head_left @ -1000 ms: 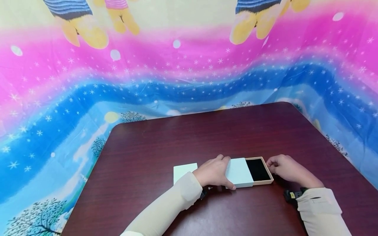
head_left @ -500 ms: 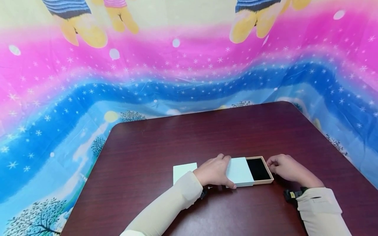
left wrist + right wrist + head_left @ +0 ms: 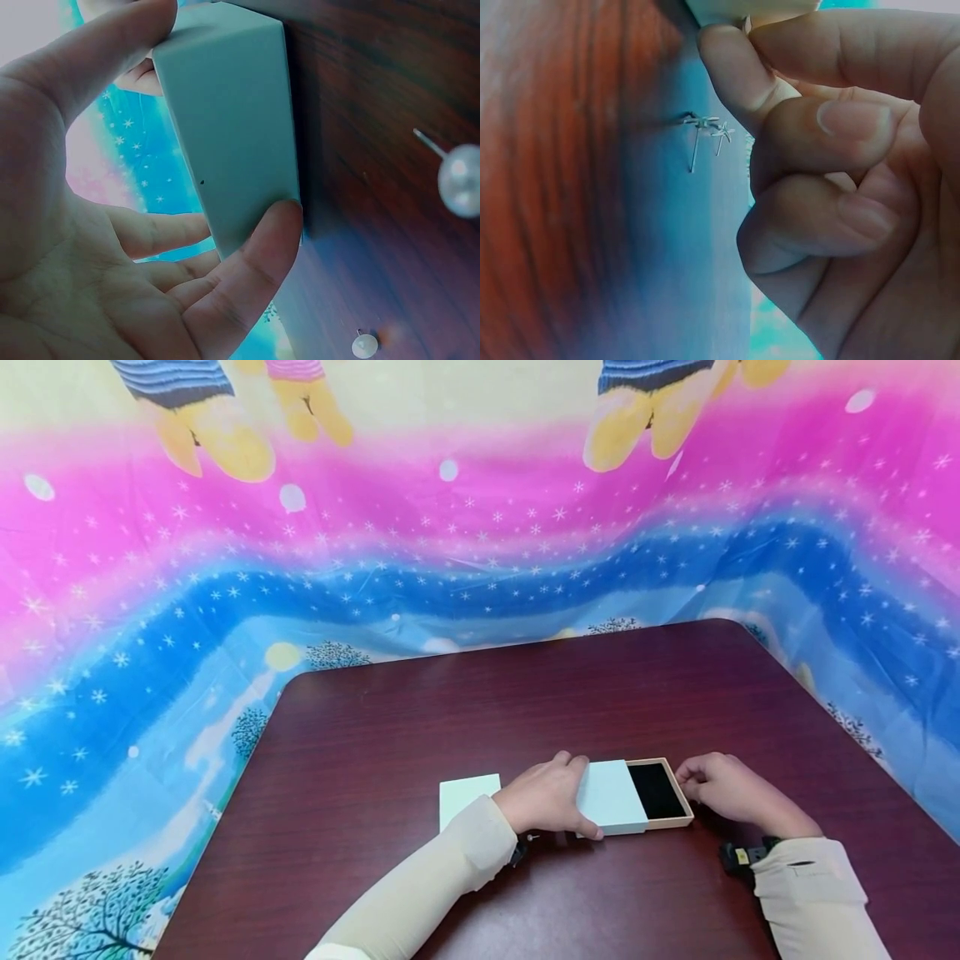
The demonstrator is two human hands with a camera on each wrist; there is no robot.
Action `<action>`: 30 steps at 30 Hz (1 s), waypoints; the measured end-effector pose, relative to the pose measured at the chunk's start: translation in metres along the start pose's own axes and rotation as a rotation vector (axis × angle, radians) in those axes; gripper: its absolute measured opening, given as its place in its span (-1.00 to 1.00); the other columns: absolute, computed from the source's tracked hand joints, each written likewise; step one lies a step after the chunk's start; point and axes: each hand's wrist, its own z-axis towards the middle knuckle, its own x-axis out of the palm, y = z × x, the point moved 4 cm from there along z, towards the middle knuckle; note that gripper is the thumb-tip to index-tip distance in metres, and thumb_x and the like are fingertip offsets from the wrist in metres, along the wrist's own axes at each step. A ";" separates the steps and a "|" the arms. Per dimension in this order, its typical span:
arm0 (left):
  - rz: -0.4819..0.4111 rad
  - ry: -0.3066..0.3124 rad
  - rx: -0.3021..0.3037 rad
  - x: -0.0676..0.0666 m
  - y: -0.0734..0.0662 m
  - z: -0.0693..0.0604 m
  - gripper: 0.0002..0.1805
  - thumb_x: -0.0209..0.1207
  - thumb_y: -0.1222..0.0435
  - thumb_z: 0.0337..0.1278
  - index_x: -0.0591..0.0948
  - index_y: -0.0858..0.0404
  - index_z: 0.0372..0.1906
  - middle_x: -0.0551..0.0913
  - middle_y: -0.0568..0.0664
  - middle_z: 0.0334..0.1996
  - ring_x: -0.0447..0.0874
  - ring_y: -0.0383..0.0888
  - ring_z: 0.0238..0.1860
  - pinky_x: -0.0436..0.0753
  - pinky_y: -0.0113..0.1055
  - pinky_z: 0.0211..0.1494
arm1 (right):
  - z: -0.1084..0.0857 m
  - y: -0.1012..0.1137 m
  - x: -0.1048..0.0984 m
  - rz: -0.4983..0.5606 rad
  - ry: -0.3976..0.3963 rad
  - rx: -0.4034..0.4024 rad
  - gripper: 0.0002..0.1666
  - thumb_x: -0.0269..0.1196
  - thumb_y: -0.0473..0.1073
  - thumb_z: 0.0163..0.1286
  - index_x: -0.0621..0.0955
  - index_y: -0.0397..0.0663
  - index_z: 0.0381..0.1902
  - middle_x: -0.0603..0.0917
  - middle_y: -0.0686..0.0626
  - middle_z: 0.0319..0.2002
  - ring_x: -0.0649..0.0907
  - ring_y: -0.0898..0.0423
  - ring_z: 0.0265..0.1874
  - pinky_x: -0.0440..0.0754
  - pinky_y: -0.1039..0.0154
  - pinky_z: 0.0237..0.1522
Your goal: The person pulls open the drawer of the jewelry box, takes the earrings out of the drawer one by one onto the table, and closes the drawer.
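A white sliding jewelry box (image 3: 613,797) lies on the table, its drawer (image 3: 660,791) with a black lining partly out to the right. My left hand (image 3: 543,793) grips the white sleeve from its left end, thumb on the near side and fingers over the far side. In the left wrist view the sleeve's end face (image 3: 232,135) stands before the palm. My right hand (image 3: 723,785) is at the drawer's right end; its thumb and forefinger pinch there, the other fingers curled. A thin sliver shows between those fingertips, its kind unclear.
Another white box or lid (image 3: 467,797) lies left, partly hidden by the left forearm. Two pearl stud earrings, one large in view (image 3: 460,180) and one smaller (image 3: 364,345), lie near the left hand. Two star-shaped studs (image 3: 700,124) lie by the right hand on the dark table (image 3: 495,710).
My left hand and the sleeve have shifted very slightly right. The drawer's end has edged slightly left, so a little less of it shows. My right hand is nearly still.
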 end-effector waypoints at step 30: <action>0.000 -0.013 0.005 0.003 -0.008 0.004 0.01 0.44 -0.26 -0.29 0.38 0.19 0.28 0.43 -0.14 -0.16 0.43 -0.30 -0.34 0.47 -0.48 -0.24 | -0.002 0.003 -0.002 -0.002 -0.012 -0.009 -0.83 0.17 -0.40 0.25 0.66 -0.08 -0.38 0.56 0.14 -0.58 0.46 0.20 -0.57 0.42 0.26 -0.47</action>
